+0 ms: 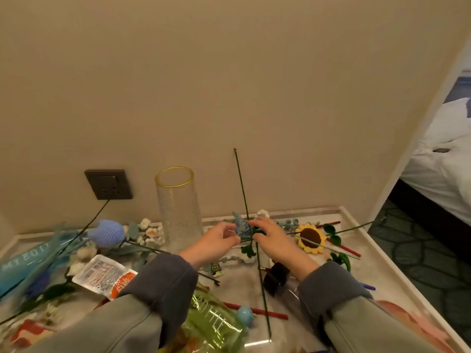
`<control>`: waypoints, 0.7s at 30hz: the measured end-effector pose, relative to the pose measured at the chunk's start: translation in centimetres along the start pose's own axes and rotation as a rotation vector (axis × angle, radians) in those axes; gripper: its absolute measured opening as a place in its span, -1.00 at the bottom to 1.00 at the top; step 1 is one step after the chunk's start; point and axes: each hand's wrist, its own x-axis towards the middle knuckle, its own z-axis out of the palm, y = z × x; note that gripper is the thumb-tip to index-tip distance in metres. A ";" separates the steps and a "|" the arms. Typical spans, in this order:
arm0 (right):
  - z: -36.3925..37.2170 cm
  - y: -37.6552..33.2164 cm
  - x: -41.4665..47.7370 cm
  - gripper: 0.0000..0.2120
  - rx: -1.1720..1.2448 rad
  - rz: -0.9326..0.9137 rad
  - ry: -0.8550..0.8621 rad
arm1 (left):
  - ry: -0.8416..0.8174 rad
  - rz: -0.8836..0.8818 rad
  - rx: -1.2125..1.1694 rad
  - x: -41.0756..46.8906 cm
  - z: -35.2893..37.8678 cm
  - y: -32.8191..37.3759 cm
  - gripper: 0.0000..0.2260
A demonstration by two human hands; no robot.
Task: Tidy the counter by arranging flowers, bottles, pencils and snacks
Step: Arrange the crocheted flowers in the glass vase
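Observation:
My left hand (216, 242) and my right hand (274, 239) meet over the counter's middle. Both pinch a blue-green crocheted flower sprig (239, 226); a long green stem (242, 184) rises upright from between them. An empty clear glass vase (178, 202) with a yellow rim stands just left of my hands by the wall. A crocheted sunflower (311, 238) lies to the right, a blue crocheted tulip (107, 233) to the left. Red pencils (257, 310) lie near the front. A green bottle (214, 324) and a blue bottle (24, 261) lie on their sides. A snack packet (102, 275) sits at left.
The marble counter (362, 256) has a raised edge on the right, with floor and a bed (443, 159) beyond. A dark wall socket (109, 184) with a cable sits behind the tulip. Small white crocheted flowers (150, 233) lie by the vase. A dark clip (276, 276) rests under my right wrist.

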 end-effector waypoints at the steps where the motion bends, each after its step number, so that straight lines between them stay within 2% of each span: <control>1: 0.1 0.2 0.7 -0.56 -0.008 -0.007 0.004 | -0.011 -0.007 -0.006 0.6 -0.1 0.0 -0.61; 8: 1.1 0.1 2.0 -0.58 -0.096 -0.039 -0.071 | -0.029 -0.057 -0.020 2.5 -0.5 -1.2 -0.55; 16: -1.4 -2.2 0.0 -0.61 -0.054 -0.128 0.224 | 0.039 0.023 -0.068 1.4 -0.5 -0.3 -0.70; 21: -3.1 -3.1 -1.4 -0.71 -0.044 -0.208 0.335 | 0.059 0.047 -0.066 0.1 -1.0 1.3 -0.69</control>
